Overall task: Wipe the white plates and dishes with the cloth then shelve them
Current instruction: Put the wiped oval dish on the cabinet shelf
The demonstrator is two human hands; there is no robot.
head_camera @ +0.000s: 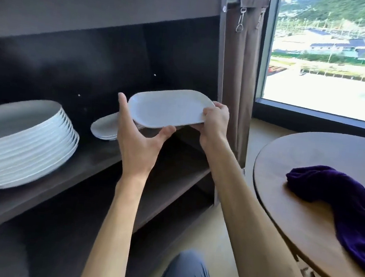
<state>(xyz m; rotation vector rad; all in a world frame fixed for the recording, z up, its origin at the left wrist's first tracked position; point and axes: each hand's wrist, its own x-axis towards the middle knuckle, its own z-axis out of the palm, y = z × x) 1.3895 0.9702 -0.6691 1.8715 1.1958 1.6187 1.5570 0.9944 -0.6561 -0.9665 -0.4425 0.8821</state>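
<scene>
A white rounded-rectangle plate hangs in the air inside the dark shelf opening. My left hand holds its left and near edge, thumb under the rim. My right hand pinches its right edge. Just below and behind it, a low stack of similar white plates lies on the dark shelf board. A tall stack of round white plates stands on the same board to the left. The purple cloth lies bunched on the round wooden table at the right, in neither hand.
A brown fabric panel with metal clips hangs at the shelf unit's right side. A lower shelf sits under the board. A big window is behind the table. My knee in blue-grey trousers is at the bottom.
</scene>
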